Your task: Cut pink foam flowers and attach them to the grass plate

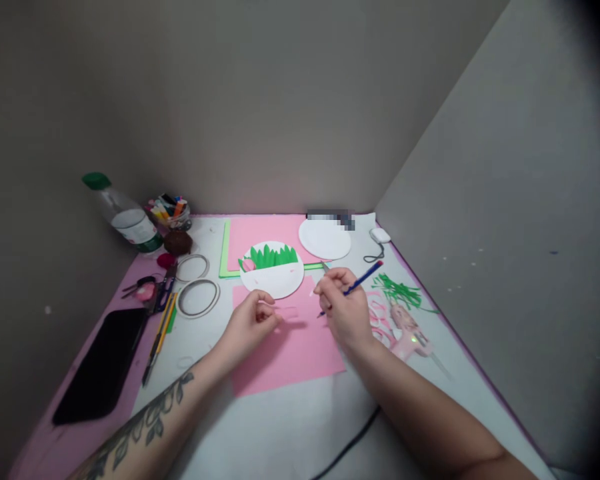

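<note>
My right hand [346, 308] is closed around a blue pencil [363, 279], its red end up to the right and its point low over the pink sheet [290, 363]. A thin grey pointed tip [325, 266] also shows beyond those fingers; its kind is unclear. My left hand [256, 319] hovers above the sheet with fingers curled together. A faint pale strip [289, 311] shows at its fingertips, too blurred to name. Just beyond the hands lies a white paper disc [275, 283] with green paper grass and a pink paper flower [249, 265].
A glue gun [411, 339], pink scissors [379, 313] and green paper shreds [400, 292] lie right. A white plate [325, 239] stands behind. At left are tape rolls [198, 298], yellow pencils [163, 327], a black phone [103, 367], a bottle [133, 223] and a pencil cup [180, 217].
</note>
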Demonstrator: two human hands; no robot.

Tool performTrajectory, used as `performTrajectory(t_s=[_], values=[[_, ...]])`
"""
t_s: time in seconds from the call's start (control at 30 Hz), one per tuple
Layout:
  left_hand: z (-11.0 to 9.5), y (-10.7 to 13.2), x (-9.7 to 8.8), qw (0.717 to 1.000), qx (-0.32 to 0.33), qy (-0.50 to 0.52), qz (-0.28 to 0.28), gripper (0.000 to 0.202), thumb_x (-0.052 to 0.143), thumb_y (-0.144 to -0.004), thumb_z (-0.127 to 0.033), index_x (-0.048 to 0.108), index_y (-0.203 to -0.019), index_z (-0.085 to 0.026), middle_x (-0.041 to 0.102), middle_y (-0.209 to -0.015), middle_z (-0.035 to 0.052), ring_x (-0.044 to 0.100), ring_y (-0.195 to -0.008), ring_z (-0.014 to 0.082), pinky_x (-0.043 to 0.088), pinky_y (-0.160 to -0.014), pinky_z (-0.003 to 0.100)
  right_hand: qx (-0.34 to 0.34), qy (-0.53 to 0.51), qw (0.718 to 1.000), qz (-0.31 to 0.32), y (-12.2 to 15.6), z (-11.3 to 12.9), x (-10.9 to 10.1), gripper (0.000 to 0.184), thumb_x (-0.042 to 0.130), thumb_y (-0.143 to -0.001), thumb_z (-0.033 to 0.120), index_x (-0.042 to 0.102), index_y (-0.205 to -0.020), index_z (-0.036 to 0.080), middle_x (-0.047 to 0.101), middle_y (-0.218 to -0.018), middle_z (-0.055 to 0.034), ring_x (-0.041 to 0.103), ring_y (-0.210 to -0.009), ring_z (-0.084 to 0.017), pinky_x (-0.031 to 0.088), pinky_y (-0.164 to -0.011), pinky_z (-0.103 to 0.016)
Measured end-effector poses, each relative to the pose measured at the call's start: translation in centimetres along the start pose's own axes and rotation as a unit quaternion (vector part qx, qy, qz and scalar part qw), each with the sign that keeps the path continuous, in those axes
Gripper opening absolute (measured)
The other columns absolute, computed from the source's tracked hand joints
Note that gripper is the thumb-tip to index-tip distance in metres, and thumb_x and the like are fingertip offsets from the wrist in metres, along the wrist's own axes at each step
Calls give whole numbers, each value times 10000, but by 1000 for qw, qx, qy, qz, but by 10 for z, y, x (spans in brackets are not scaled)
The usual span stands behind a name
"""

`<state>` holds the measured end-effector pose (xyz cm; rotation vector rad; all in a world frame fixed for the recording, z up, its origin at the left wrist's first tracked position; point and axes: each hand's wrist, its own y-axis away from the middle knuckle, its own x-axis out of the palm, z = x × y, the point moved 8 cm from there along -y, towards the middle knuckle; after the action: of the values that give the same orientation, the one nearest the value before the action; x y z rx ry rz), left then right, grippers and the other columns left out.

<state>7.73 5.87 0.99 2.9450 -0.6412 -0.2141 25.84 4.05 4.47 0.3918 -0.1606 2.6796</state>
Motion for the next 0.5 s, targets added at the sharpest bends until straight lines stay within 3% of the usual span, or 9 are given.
performTrajectory(t_s=[0.07,0.13,0.23,0.3,0.37,0.43,0.5], values=[[3,-2,0,997,10,-77,23,204,572,-784,-259,505,-964,-190,616,-663,-25,557,-596,125,377,-571,223,10,-57,998,23,-6,-1,0,281,593,-820,484,547,-817,206,610,-645,9,422,-426,-81,318,-383,-193],[3,-3,-1,992,26,-124,26,206,519,-810,-245,526,-1009,-191,614,-692,-21,529,-596,123,366,-570,228,16,-74,994,78,-8,-3,5,511,434,-834,671,606,-822,190,636,-705,-46,543,-544,-134,434,-471,-247],[0,-3,-4,991,44,-123,13,156,482,-823,-228,513,-973,-202,563,-665,-45,486,-587,113,348,-566,220,-12,4,986,167,1,-6,12,733,198,-840,753,658,-840,183,582,-559,-33,558,-527,-166,477,-551,-305],[-3,-4,-6,996,44,-84,3,97,482,-810,-214,492,-906,-205,513,-629,-63,460,-572,103,337,-554,208,-70,102,974,192,9,-4,15,597,267,-905,651,658,-876,200,602,-561,-28,578,-545,-171,485,-596,-315],[-3,-5,-7,999,24,-29,7,47,492,-788,-215,483,-831,-200,471,-588,-71,434,-536,92,319,-522,198,-159,184,944,225,20,3,23,300,464,-920,467,638,-907,223,693,-790,-63,642,-755,-200,498,-733,-346],[1,-5,-5,999,-20,23,25,52,504,-773,-240,494,-789,-192,453,-549,-74,399,-482,82,293,-479,194,-244,227,901,277,33,9,36,78,589,-858,291,616,-904,234,692,-994,-83,628,-944,-223,476,-849,-384],[6,-3,-1,995,-69,62,43,72,510,-765,-260,511,-782,-190,452,-521,-77,358,-432,74,268,-445,192,-291,240,874,305,41,11,45,88,591,-819,175,598,-881,238,690,-980,-74,631,-939,-215,477,-853,-383]])
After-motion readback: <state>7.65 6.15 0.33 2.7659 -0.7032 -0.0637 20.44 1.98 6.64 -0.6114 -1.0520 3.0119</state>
